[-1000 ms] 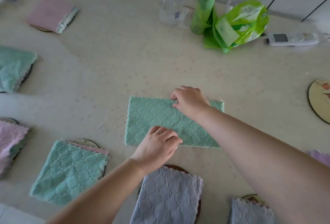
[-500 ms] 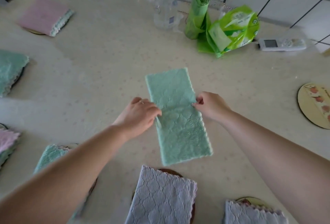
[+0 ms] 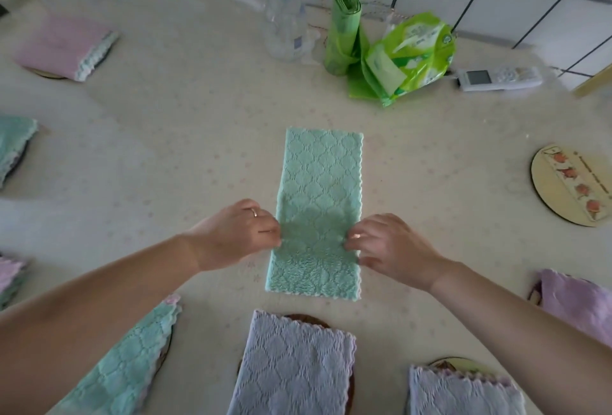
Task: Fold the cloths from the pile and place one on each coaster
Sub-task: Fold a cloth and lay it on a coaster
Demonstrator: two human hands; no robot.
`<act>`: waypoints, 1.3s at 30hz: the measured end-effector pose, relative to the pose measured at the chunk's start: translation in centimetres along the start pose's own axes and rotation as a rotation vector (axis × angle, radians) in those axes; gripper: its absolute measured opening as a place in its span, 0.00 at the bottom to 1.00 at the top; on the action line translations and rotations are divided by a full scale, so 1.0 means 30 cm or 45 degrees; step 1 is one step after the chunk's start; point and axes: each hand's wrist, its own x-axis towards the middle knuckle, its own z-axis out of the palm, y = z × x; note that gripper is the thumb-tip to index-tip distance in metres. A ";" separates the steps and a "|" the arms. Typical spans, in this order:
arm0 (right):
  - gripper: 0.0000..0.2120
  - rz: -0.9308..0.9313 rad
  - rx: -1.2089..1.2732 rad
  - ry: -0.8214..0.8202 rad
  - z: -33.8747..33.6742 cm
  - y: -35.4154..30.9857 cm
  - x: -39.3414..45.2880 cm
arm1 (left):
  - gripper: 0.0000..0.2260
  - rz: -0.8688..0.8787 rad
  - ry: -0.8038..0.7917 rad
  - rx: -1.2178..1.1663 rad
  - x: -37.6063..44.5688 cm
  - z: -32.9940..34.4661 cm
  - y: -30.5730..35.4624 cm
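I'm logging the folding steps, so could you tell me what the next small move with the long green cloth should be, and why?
Probably fold the near end away onto the far end. The green cloth lies as a long strip, with the left hand and right hand at its side edges near the near end, and the bare coaster would take a squarer cloth.

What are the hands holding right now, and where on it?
Both hold the green cloth lying flat on the table: left hand on its left long edge, right hand on its right.
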 end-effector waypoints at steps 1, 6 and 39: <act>0.17 0.004 0.010 -0.008 0.004 -0.002 0.004 | 0.20 -0.011 0.019 -0.001 -0.005 0.009 0.000; 0.10 0.094 0.097 0.141 0.030 -0.018 0.011 | 0.12 -0.087 0.112 -0.032 0.019 0.015 0.012; 0.13 1.430 0.952 0.446 -0.002 0.023 0.189 | 0.05 -1.387 0.303 -1.210 0.274 -0.024 -0.041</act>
